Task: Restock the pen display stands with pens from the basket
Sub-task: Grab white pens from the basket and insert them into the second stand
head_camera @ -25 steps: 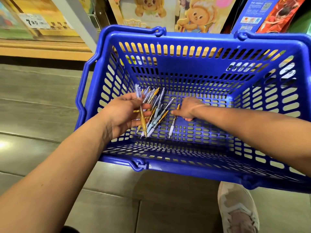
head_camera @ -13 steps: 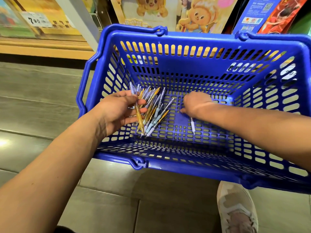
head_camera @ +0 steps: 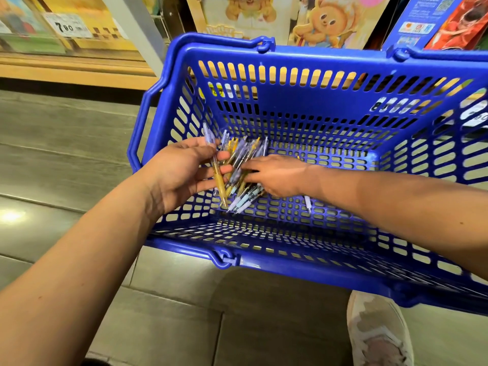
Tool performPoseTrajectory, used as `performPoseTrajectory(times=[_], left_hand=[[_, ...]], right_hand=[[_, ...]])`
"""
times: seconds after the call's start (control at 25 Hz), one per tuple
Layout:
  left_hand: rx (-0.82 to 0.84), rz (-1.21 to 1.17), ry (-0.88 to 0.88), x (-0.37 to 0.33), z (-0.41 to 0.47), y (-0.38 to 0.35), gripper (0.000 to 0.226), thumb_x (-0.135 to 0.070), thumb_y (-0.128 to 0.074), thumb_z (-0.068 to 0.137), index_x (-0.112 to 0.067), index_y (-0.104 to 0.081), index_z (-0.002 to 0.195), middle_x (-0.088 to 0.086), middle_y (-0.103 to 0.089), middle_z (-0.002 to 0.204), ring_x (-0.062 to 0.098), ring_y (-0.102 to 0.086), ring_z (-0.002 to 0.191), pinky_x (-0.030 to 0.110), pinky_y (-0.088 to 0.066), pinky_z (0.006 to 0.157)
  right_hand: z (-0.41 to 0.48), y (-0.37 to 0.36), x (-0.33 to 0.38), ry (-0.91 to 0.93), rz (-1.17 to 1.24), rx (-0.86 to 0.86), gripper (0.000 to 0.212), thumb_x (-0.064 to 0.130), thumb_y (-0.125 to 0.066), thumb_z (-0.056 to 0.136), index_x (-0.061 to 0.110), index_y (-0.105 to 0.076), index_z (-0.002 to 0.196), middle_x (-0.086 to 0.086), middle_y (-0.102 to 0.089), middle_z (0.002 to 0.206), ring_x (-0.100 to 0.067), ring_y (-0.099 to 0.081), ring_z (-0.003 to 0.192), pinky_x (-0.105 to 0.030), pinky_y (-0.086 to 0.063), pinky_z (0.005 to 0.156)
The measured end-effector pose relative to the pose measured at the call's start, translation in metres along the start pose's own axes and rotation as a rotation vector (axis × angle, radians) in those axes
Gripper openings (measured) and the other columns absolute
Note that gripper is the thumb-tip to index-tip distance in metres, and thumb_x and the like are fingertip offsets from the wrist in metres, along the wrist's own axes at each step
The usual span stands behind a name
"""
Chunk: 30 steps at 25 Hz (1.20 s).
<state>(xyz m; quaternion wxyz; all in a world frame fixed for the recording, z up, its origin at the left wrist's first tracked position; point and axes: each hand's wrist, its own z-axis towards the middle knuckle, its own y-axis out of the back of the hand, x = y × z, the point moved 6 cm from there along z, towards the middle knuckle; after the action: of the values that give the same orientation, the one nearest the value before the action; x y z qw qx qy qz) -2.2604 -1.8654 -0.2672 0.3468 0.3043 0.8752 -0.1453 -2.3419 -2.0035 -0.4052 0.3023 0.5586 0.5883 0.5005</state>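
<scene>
A blue plastic basket [head_camera: 311, 265] sits on the floor in front of me. My left hand [head_camera: 182, 173] grips a bundle of several yellow and pale purple pens [head_camera: 237, 165] low in the basket's left part, their tips pointing down at me. My right hand [head_camera: 277, 177] reaches in from the right, and its straight fingers touch the bundle's right side. One single pen [head_camera: 307, 204] with a white grip lies on the basket floor under my right wrist. No display stand is in view.
Shelves with boxed cartoon goods [head_camera: 317, 19] stand right behind the basket, and a price tag [head_camera: 66, 26] is at the upper left. Grey floor [head_camera: 66, 154] stretches to the left. My shoe [head_camera: 377, 331] is just in front of the basket's right corner.
My right hand has let go of the single pen and moved left onto the bundle. The left hand has kept its grip and lifted the bundle slightly.
</scene>
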Motion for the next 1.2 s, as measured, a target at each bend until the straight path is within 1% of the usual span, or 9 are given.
performPoseTrajectory(times=[0.2,0.28,0.4,0.56,0.76,0.84,0.96,1.08,1.2], left_hand=[[-0.006,0.004,0.002,-0.003,0.003,-0.007,0.014,-0.014,-0.049,0.106,-0.017,-0.062,0.111,0.003,-0.077,0.089,0.017,-0.077,0.078,0.033,-0.064,0.065],[-0.003,0.015,0.001,-0.003,0.003,-0.01,0.014,-0.013,-0.049,0.106,-0.016,-0.063,0.108,0.003,-0.078,0.088,0.018,-0.077,0.078,0.034,-0.064,0.067],[0.006,0.004,0.005,-0.002,0.003,-0.013,0.014,-0.012,-0.049,0.106,-0.015,-0.063,0.106,0.004,-0.078,0.087,0.018,-0.077,0.075,0.031,-0.061,0.058],[0.005,-0.012,0.002,-0.003,0.003,-0.013,0.015,-0.012,-0.049,0.106,-0.014,-0.064,0.108,0.005,-0.078,0.088,0.019,-0.077,0.076,0.031,-0.061,0.058],[0.026,0.011,0.004,0.0,0.002,-0.014,0.015,-0.011,-0.051,0.105,-0.015,-0.065,0.101,0.004,-0.078,0.088,0.019,-0.077,0.076,0.028,-0.06,0.057],[0.042,0.031,0.009,0.002,0.003,-0.014,0.015,-0.01,-0.054,0.103,-0.016,-0.065,0.095,0.003,-0.078,0.091,0.018,-0.077,0.078,0.028,-0.06,0.058],[0.051,0.06,0.026,0.005,0.004,-0.011,0.016,-0.01,-0.057,0.101,-0.017,-0.065,0.089,0.003,-0.078,0.096,0.016,-0.077,0.081,0.028,-0.061,0.062],[0.003,0.04,0.044,0.01,0.006,-0.007,0.014,-0.01,-0.058,0.101,-0.015,-0.068,0.092,0.006,-0.078,0.095,0.017,-0.077,0.079,0.029,-0.061,0.061],[-0.057,0.024,0.042,0.014,0.011,-0.006,0.015,-0.009,-0.054,0.103,-0.013,-0.065,0.093,0.01,-0.077,0.096,0.023,-0.077,0.08,0.033,-0.063,0.064]], right_hand=[[-0.018,0.003,-0.011,0.042,-0.005,0.004,0.046,0.013,-0.057,0.094,0.025,-0.055,0.138,-0.002,-0.041,0.154,-0.028,-0.045,0.137,-0.044,-0.043,0.109],[-0.027,0.002,-0.018,0.034,0.007,0.055,0.042,0.013,-0.058,0.093,0.026,-0.058,0.133,0.004,-0.048,0.143,-0.023,-0.051,0.126,-0.038,-0.048,0.101],[-0.044,-0.002,-0.034,-0.053,0.075,0.203,0.04,0.009,-0.053,0.092,0.03,-0.058,0.126,0.016,-0.053,0.119,-0.013,-0.054,0.11,-0.029,-0.047,0.092],[-0.062,0.001,-0.058,-0.195,0.12,0.342,0.031,0.009,-0.047,0.093,0.03,-0.068,0.103,0.013,-0.065,0.108,-0.015,-0.062,0.098,-0.037,-0.055,0.088],[-0.054,0.009,-0.073,-0.506,0.353,0.15,0.019,0.031,-0.05,0.102,0.027,-0.067,0.096,0.005,-0.07,0.102,-0.011,-0.066,0.087,-0.031,-0.053,0.082],[-0.045,-0.002,-0.065,-0.549,0.378,0.23,0.031,0.047,-0.055,0.1,0.019,-0.067,0.096,0.001,-0.069,0.094,-0.013,-0.067,0.084,-0.03,-0.052,0.078],[-0.039,-0.012,-0.052,-0.646,0.459,0.277,0.037,0.045,-0.058,0.099,0.01,-0.069,0.092,-0.002,-0.066,0.087,-0.018,-0.07,0.082,-0.035,-0.057,0.085],[-0.031,0.012,-0.044,-0.603,0.592,0.14,0.033,0.044,-0.058,0.099,0.015,-0.074,0.094,0.001,-0.068,0.08,-0.015,-0.07,0.075,-0.031,-0.057,0.078],[-0.022,0.05,-0.019,-0.426,1.024,0.037,0.021,0.043,-0.068,0.093,0.024,-0.075,0.09,0.002,-0.077,0.083,-0.012,-0.074,0.075,-0.029,-0.062,0.07]])
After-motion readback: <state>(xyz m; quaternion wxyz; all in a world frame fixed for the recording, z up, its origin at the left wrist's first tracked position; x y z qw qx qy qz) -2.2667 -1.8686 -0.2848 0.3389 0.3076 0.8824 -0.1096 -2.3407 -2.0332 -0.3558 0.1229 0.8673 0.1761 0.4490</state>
